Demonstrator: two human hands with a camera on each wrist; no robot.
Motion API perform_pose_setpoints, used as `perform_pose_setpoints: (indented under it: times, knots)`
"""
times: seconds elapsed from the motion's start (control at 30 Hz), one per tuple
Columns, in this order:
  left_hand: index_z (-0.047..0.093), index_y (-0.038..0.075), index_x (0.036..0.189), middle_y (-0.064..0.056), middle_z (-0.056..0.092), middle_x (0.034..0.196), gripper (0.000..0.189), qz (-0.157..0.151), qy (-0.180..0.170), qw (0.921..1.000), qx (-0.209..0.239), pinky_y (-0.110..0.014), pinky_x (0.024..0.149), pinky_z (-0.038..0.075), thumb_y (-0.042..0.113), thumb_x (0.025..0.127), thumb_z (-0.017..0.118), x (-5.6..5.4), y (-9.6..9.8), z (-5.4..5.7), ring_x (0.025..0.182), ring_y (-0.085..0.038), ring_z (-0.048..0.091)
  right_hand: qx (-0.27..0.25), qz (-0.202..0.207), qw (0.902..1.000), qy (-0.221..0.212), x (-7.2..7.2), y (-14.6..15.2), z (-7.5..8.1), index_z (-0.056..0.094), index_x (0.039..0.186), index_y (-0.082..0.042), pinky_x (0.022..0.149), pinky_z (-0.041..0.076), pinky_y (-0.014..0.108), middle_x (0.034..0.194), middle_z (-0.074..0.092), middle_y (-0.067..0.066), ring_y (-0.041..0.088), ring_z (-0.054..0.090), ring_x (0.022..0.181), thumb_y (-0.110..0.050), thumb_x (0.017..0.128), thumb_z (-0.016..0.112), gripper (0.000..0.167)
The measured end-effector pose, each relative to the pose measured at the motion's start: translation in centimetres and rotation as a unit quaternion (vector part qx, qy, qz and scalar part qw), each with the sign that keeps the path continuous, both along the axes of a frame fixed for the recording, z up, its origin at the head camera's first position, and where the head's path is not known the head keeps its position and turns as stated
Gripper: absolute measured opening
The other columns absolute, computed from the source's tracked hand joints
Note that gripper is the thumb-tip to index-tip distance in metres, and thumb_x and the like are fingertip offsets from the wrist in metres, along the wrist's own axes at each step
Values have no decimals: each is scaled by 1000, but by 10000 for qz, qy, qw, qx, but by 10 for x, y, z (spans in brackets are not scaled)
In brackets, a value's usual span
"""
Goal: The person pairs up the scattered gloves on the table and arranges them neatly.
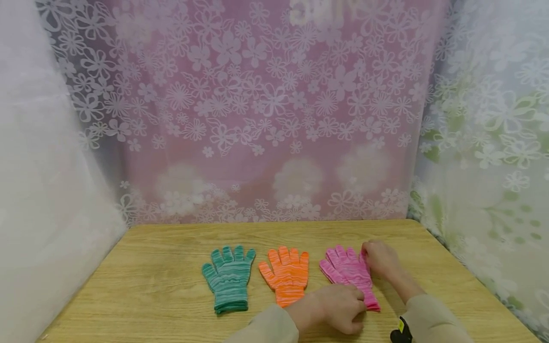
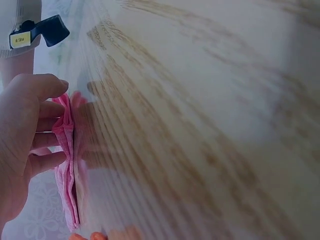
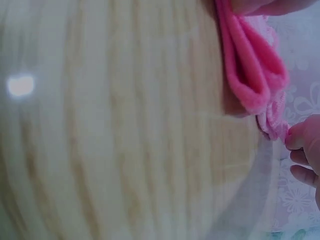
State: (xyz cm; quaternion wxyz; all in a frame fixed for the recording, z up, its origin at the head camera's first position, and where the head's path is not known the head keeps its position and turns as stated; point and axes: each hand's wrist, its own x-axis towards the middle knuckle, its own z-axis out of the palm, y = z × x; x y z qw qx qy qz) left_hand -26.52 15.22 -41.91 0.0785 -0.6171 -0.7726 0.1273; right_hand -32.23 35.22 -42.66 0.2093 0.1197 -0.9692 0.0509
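A pink knit glove point(image 1: 349, 270) lies on the right part of the wooden table, fingers toward the far side. Over its cuff is my left hand point(image 1: 343, 307), which pinches the cuff edge with bent fingers; the left wrist view shows these fingers against the pink fabric point(image 2: 65, 170). At the glove's outer right finger, my right hand point(image 1: 379, 259) pinches the fabric between thumb and forefinger. The folded cuff opening point(image 3: 252, 85) shows up close in the right wrist view. An orange glove point(image 1: 285, 274) and a green glove point(image 1: 229, 278) lie flat to the left.
The wooden table point(image 1: 150, 286) has a far edge against a pink flowered curtain point(image 1: 266, 119). White sheeting point(image 1: 51, 166) hangs on the left and a flowered sheet point(image 1: 489, 166) on the right. A black strap device point(image 1: 401, 331) sits at my right wrist.
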Motion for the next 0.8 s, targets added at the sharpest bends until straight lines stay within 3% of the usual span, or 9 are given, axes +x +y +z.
perform_pose_setpoints:
  times: [0.3, 0.4, 0.47, 0.57, 0.67, 0.8]
  knots:
    - [60, 28, 92, 14, 48, 89, 19, -22, 132, 9999, 66, -14, 73, 39, 45, 87, 54, 1, -1, -1, 82, -1, 47, 290, 292, 9989, -201, 3, 4, -3, 60, 68, -11, 57, 45, 36, 68, 50, 1, 23, 53, 65, 1, 75, 62, 14]
    - [60, 28, 91, 14, 48, 89, 19, -55, 152, 9998, 88, -13, 73, 39, 45, 87, 55, 2, -1, 0, 82, -1, 47, 301, 569, 9979, -5, 11, 8, 3, 62, 70, -9, 58, 46, 37, 70, 51, 1, 25, 54, 68, 1, 73, 63, 10]
    - [59, 28, 90, 14, 48, 88, 18, -76, 114, 9999, 95, -13, 72, 39, 45, 87, 55, 2, -1, 1, 81, -1, 47, 331, 980, 9946, 69, 16, 11, 8, 63, 69, -10, 59, 46, 37, 70, 53, 0, 24, 55, 69, 2, 70, 64, 12]
    - [59, 28, 90, 14, 47, 87, 17, -86, 44, 9999, 96, -13, 71, 38, 44, 87, 55, 2, -1, 1, 80, -1, 46, 487, 1847, 9816, 23, 26, 15, 15, 63, 69, -12, 60, 46, 33, 71, 56, -2, 18, 55, 68, 3, 67, 68, 16]
    - [59, 28, 91, 14, 46, 87, 18, -69, 49, 9999, 84, -13, 70, 38, 45, 87, 55, 2, -1, 1, 79, 0, 46, 575, 2669, 9620, -10, 36, 17, 17, 63, 71, -15, 60, 45, 30, 73, 58, -5, 14, 54, 68, 2, 65, 72, 20]
    - [60, 27, 93, 14, 46, 87, 19, -40, 73, 9999, 66, -13, 70, 38, 45, 87, 55, 2, -2, 1, 79, 0, 46, 603, 3230, 9442, 233, 42, 17, 13, 63, 73, -17, 61, 45, 27, 76, 57, -8, 11, 53, 71, 2, 62, 73, 24]
